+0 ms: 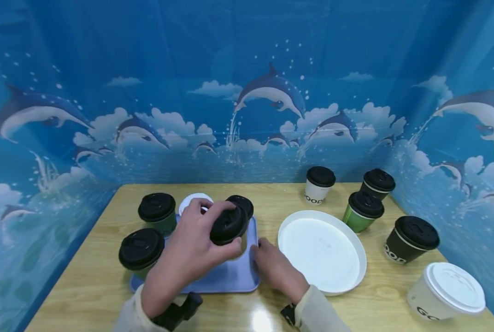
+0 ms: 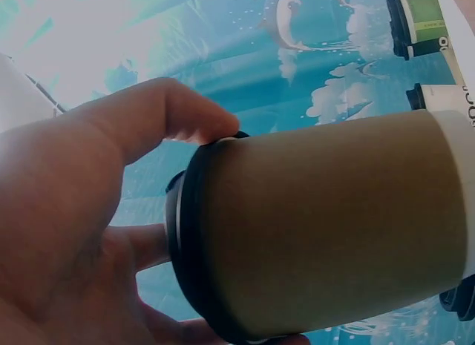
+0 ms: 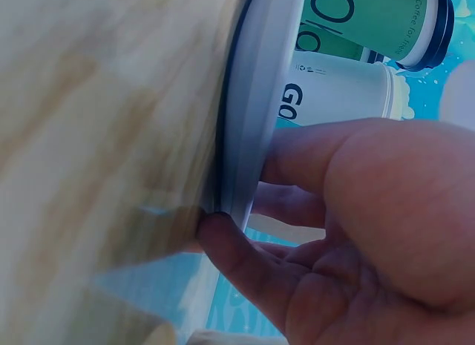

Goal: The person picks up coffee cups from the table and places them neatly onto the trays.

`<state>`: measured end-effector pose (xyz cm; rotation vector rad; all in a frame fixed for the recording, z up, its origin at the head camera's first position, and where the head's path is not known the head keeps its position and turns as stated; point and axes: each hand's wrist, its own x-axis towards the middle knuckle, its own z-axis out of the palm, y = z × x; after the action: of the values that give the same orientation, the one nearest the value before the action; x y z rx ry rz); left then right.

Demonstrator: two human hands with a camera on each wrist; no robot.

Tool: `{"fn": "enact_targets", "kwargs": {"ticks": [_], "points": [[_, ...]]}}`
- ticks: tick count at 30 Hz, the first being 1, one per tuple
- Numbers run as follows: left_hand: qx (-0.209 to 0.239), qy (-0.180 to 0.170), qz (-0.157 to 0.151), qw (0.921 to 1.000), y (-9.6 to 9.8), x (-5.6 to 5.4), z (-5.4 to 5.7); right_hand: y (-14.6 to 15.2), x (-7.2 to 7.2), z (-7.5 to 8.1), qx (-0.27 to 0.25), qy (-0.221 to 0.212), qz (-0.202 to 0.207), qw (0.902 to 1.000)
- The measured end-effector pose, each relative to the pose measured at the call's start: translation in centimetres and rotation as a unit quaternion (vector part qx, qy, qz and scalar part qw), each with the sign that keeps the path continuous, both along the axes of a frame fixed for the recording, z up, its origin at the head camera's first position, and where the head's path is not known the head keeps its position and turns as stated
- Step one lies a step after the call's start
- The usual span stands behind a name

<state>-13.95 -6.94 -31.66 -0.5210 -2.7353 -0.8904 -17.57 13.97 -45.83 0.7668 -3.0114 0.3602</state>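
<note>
Brown cup (image 2: 338, 226) is hanging over the blue tray (image 1: 232, 276); the left hand (image 1: 191, 246) is clamping its black lid (image 1: 227, 228) from the left. Nearer and to the right, the right hand (image 1: 275, 266) is pinching the tray's right edge.

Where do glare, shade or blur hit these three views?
Head: bright glare spot on the table near the bottom edge; left wrist: backdrop washed out at upper left, side of the held cup in dull shade; right wrist: table grain soft and smeared, its glossy top apparently reflecting the right hand.
</note>
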Motion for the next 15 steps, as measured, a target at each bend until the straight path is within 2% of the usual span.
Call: {"fn": "enact_targets", "kwargs": {"ticks": [7, 15], "points": [[-0.026, -0.048, -0.006, 0.9985, 0.3, -0.5, -0.5, 0.2, 0.1, 0.0, -0.015, 0.020, 0.015, 0.9996], [-0.056, -0.121, -0.015, 0.9909, 0.6, -1.2, -0.9, 0.2, 0.2, -0.1, -0.022, 0.042, 0.028, 0.9985]]}}
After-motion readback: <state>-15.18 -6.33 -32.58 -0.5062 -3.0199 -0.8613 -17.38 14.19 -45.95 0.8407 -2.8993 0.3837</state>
